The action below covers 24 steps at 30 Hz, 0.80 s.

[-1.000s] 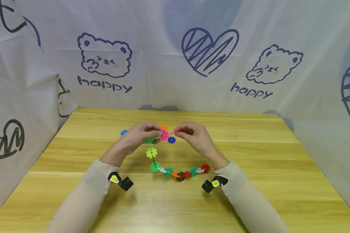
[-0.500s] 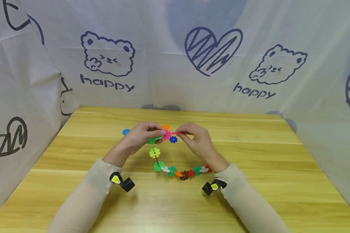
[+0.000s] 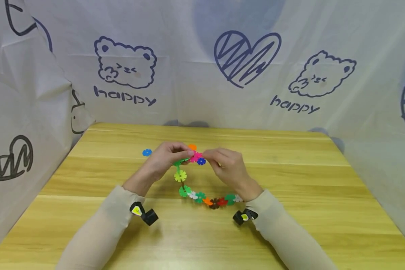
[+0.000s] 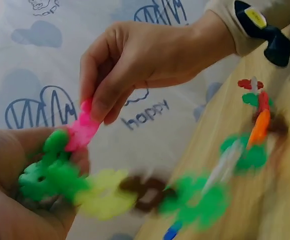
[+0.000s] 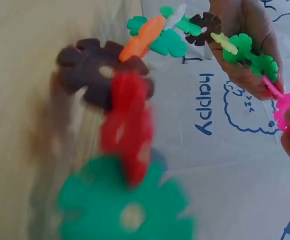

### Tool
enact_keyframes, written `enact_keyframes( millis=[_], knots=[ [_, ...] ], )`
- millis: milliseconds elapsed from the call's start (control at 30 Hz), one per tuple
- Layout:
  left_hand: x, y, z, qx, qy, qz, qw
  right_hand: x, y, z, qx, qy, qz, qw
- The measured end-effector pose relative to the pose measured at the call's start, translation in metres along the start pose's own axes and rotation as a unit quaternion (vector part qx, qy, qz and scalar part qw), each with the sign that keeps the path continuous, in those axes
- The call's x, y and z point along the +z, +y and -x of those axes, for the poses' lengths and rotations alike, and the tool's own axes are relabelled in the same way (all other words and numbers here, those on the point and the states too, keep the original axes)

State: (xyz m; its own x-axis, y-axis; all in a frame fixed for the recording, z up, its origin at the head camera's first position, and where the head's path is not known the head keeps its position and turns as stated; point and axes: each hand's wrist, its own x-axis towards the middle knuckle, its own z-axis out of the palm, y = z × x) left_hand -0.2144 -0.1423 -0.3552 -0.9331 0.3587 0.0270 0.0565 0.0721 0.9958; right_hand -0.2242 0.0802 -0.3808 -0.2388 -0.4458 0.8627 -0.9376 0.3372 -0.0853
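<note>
A chain of notched plastic snowflake discs hangs in a curve between the hands and the table. My left hand (image 3: 167, 159) pinches its upper end, where a pink disc (image 3: 195, 157) follows green discs (image 4: 55, 172). Opposite it, my right hand (image 3: 229, 170) pinches another pink disc (image 5: 288, 111) between thumb and forefinger. In the right wrist view the two pink discs meet edge to edge at an angle; how deep the slots engage I cannot tell. Lower down, the chain runs through a yellow disc (image 3: 180, 176) and a brown disc (image 3: 214, 203); its far end is behind my right wrist.
Loose on the wooden table (image 3: 290, 168) lie a light blue disc (image 3: 147, 152), an orange disc (image 3: 192, 147) and a dark blue disc (image 3: 201, 161), all near the hands. A white cloth (image 3: 189, 93) with drawings stands behind and at the sides.
A gap between the two pink discs has closed as my right hand came left to the left hand. The chain's red end has passed out of sight behind the right wrist.
</note>
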Motion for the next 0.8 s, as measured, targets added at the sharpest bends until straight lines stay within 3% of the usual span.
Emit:
enact_keyframes(
  millis=[133,233,333,433,533,633,700,800],
  knots=[
    [0.006,0.0,-0.002,-0.005,0.023,0.022,0.9995,0.004,-0.001,0.001,-0.019,0.022,0.015,0.9995],
    [0.008,0.0,-0.004,-0.01,0.031,0.029,0.9991,0.005,-0.002,-0.001,-0.006,0.018,0.025,0.9995],
    [0.007,0.001,-0.006,-0.017,0.028,0.025,0.9992,0.003,-0.002,-0.005,0.02,-0.022,0.021,0.9993],
    [0.002,0.001,-0.007,-0.02,0.017,0.012,0.9996,-0.004,0.002,-0.009,0.077,-0.08,0.001,0.9938],
    [-0.003,0.001,-0.007,-0.017,0.005,-0.01,0.9998,-0.01,0.013,-0.011,0.183,-0.138,-0.033,0.9728],
    [-0.007,0.001,-0.006,-0.017,-0.004,-0.024,0.9995,-0.013,0.026,-0.011,0.28,-0.219,-0.066,0.9323],
    [-0.01,0.001,-0.005,-0.022,-0.008,-0.026,0.9994,-0.011,0.035,-0.01,0.303,-0.279,-0.07,0.9085],
    [-0.013,-0.001,-0.004,-0.027,-0.017,-0.022,0.9992,-0.006,0.044,-0.01,0.291,-0.34,-0.059,0.8922]
  ],
)
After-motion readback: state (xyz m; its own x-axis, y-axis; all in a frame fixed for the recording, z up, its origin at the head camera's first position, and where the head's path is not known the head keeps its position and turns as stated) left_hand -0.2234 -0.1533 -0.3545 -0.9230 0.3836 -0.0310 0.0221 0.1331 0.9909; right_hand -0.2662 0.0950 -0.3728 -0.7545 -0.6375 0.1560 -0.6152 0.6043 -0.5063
